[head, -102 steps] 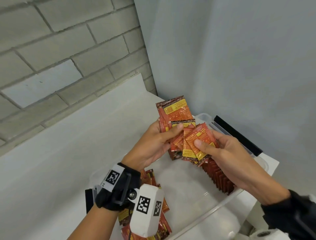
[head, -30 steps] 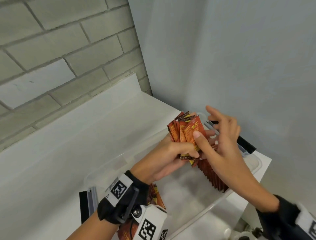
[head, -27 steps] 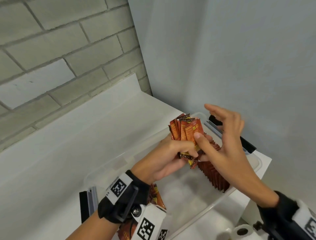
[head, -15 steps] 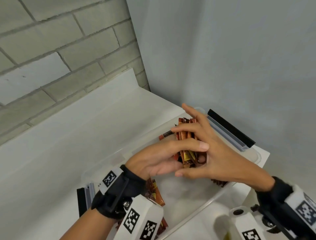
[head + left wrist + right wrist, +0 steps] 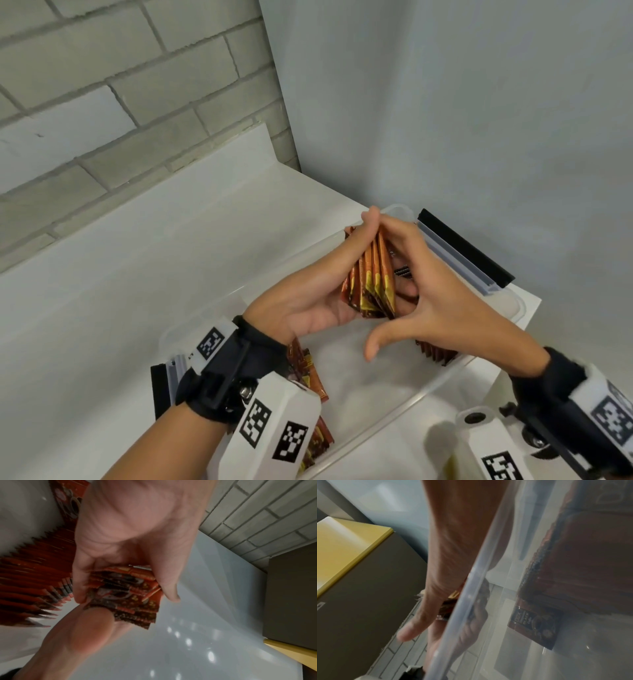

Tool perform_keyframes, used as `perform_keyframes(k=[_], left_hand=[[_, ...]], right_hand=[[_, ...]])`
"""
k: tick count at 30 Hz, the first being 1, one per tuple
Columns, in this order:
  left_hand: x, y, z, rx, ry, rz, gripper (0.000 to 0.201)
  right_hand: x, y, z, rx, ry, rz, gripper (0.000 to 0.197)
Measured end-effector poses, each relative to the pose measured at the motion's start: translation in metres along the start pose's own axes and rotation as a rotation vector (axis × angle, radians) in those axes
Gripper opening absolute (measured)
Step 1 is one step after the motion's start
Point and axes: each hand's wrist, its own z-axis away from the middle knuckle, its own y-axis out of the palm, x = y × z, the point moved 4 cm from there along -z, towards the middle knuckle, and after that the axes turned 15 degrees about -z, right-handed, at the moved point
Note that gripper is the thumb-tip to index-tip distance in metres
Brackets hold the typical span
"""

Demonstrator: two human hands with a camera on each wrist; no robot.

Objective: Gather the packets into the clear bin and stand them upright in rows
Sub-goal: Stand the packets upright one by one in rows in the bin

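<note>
A stack of orange-red packets (image 5: 371, 281) is sandwiched edge-on between my two hands over the far end of the clear bin (image 5: 404, 404). My left hand (image 5: 322, 291) grips the stack (image 5: 126, 592) between thumb and fingers. My right hand (image 5: 431, 294) presses flat against the stack's other side with straight fingers, its thumb sticking out free. A row of upright packets (image 5: 436, 354) stands along the bin's right wall, mostly hidden under my right hand; the left wrist view shows the row (image 5: 30, 577) beside the stack. Loose packets (image 5: 310, 375) lie at the near left end.
The bin sits on a white counter (image 5: 137, 291) in a corner, with a brick wall behind and a grey wall on the right. Black lid latches (image 5: 466, 248) flank both ends of the bin. The bin's clear wall (image 5: 471, 588) crosses the right wrist view.
The fanned packets have been squared into a tight stack. Both hands have come down with it toward the bin. My right hand went from pinching packets to lying flat against the stack.
</note>
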Motion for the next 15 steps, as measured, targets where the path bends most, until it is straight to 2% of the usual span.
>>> perform_keyframes(k=[4, 8, 13, 15], left_hand=[[0.0, -0.001, -0.0014, -0.01, -0.027, -0.005, 0.074], [0.0, 0.0013, 0.0002, -0.029, -0.041, -0.048, 0.073], [0.0002, 0.0068, 0.0041, 0.013, 0.005, -0.134, 0.049], [0.0014, 0.0069, 0.0043, 0.022, 0.015, -0.144, 0.048]], right_hand=[[-0.0022, 0.0013, 0.0015, -0.007, 0.019, 0.08, 0.099], [-0.0025, -0.0002, 0.0006, -0.036, -0.004, 0.073, 0.09], [-0.0032, -0.0042, 0.0022, -0.079, 0.026, 0.125, 0.091], [-0.0031, -0.0023, 0.0022, -0.057, 0.043, 0.135, 0.09]])
